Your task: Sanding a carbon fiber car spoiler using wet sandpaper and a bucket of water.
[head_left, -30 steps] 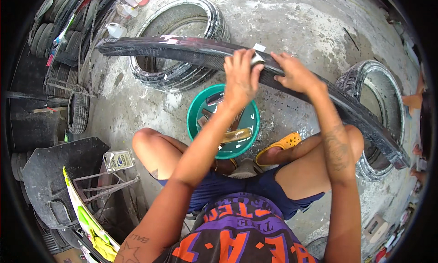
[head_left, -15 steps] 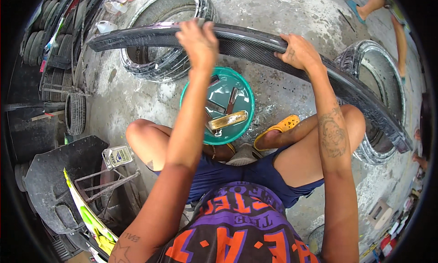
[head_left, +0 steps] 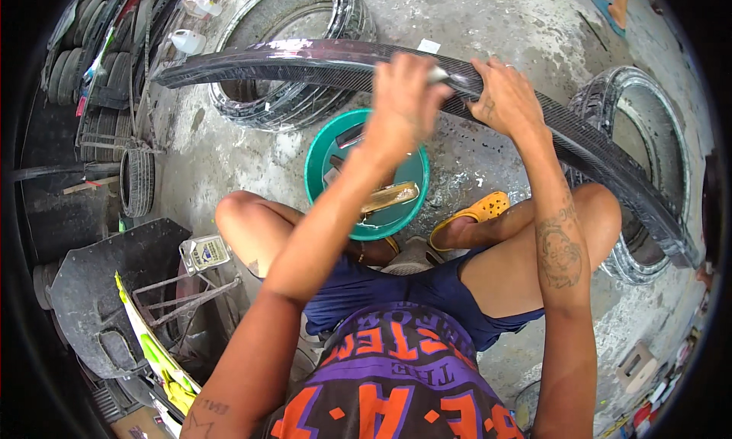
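Observation:
A long, curved black carbon-fibre strip [head_left: 320,67], like a car spoiler, spans the far side across two tyres. My right hand [head_left: 507,96] grips its edge right of the middle, thumb on the near side. Just left of it, my left hand [head_left: 408,96] is over the strip, fingers bent and smeared by motion. Something small and pale shows at its fingertips, too blurred to name. Below the strip, between my knees, stands a green basin [head_left: 311,168] of water. In it lie a yellowish block [head_left: 390,197] and several dark blocks, partly hidden by my left forearm.
One tyre [head_left: 347,27] lies under the strip's left part and another tyre [head_left: 675,126] under its right. Black panels [head_left: 99,302] and a metal can [head_left: 206,254] stand at the left. Plastic jugs [head_left: 187,41] are at the far left. Another person's foot [head_left: 616,16] shows far right.
My left hand has slid right along the strip, close to my right hand. My right hand keeps its hold. The other person's legs have moved mostly out of view.

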Demonstrator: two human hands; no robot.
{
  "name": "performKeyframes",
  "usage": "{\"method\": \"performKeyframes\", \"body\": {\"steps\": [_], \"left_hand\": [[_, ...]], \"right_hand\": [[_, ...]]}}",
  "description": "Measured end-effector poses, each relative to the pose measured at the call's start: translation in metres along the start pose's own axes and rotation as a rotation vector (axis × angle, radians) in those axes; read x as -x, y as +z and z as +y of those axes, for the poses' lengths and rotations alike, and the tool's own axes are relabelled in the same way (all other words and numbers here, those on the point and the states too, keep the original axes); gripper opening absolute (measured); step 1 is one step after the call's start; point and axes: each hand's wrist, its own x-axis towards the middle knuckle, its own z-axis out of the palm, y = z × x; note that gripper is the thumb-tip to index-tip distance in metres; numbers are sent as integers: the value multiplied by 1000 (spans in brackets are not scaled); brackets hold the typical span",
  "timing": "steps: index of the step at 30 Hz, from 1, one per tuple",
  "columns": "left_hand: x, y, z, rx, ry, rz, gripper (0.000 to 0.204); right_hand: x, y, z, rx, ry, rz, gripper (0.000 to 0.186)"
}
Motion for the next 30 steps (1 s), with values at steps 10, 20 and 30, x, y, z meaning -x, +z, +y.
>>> {"method": "performKeyframes", "body": {"steps": [10, 20, 30], "left_hand": [[1, -6, 3, 54, 27, -105, 39], [-14, 35, -20, 29, 33, 40, 40], [-18, 57, -35, -18, 86, 57, 39]], "right_hand": [[-3, -4, 0, -48, -3, 16, 68], [-42, -6, 28, -269, -35, -109, 58], [-64, -5, 47, -399, -58, -247, 58]]}}
